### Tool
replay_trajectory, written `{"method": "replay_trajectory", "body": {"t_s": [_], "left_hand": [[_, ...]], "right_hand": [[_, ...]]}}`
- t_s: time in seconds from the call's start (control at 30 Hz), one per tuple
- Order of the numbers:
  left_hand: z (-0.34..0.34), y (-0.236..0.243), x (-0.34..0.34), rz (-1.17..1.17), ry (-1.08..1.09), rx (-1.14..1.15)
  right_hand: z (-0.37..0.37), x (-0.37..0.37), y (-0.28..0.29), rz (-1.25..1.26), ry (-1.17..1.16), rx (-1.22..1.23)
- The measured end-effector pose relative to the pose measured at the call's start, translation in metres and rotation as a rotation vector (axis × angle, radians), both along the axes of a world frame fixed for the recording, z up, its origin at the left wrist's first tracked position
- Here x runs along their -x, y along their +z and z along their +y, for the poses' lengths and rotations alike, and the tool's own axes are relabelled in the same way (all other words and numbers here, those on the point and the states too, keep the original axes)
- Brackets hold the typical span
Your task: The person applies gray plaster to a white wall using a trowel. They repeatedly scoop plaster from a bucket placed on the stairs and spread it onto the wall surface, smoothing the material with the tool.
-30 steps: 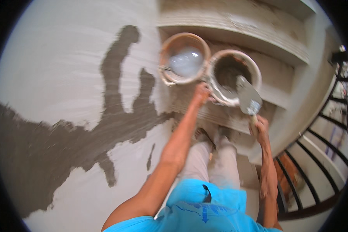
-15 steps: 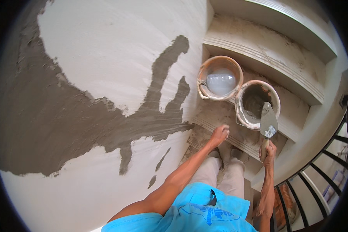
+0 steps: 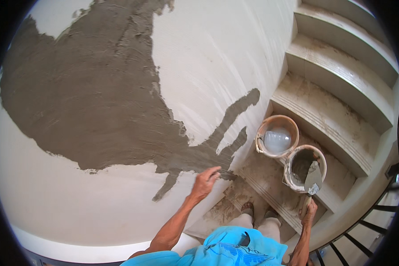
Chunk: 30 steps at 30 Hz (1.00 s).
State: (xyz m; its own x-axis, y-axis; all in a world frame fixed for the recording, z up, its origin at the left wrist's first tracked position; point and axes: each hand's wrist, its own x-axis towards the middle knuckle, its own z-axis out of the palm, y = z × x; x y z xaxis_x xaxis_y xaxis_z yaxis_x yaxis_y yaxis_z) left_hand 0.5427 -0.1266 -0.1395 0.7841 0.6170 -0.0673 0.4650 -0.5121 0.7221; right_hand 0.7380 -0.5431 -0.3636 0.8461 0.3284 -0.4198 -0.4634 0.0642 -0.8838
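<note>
My right hand [image 3: 309,211] is closed round the handle of a pointed trowel [image 3: 314,178]. The trowel's blade, smeared with grey mortar and a whitish patch, lies over the near rim of a mortar bucket [image 3: 288,179]. Wet grey mortar coats the inside of that bucket. Over on the left, my left hand [image 3: 204,182] is held out with fingers extended and nothing in them. It is in front of the white wall [image 3: 199,84], by the lower end of a grey mortar patch [image 3: 97,88]; whether it touches the wall I cannot tell.
A second bucket [image 3: 258,139] with cloudy water and a clear container [image 3: 277,141] stands beside the mortar bucket on the stair. Concrete steps [image 3: 323,104] curve up at the right. A black railing [image 3: 359,244] runs along the lower right. My feet are on a lower step.
My view has swung left, so wall and buckets sit further right and lower. My left hand has moved left toward the wall and its fingers have opened out. The trowel stays over the bucket.
</note>
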Motion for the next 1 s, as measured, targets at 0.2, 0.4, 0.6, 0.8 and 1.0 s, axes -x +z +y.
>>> {"method": "replay_trajectory", "body": {"t_s": [0.2,0.4,0.6,0.8,1.0], "left_hand": [[0.023,0.120,0.021,-0.266,0.167,-0.388],[0.049,0.198,0.058,-0.385,0.325,-0.966],[0.065,0.277,0.115,-0.436,0.553,-1.550],[0.121,0.331,0.205,-0.542,0.776,-1.732],[0.161,0.366,0.259,-0.587,0.780,-1.928]], "right_hand": [[0.005,-0.002,0.017,-0.033,-0.047,0.014],[0.011,0.009,0.018,-0.090,-0.062,0.007],[0.026,0.027,0.034,-0.059,-0.037,-0.015],[0.042,0.042,0.047,-0.061,-0.077,-0.056],[0.045,0.044,0.039,-0.065,-0.057,-0.010]]}}
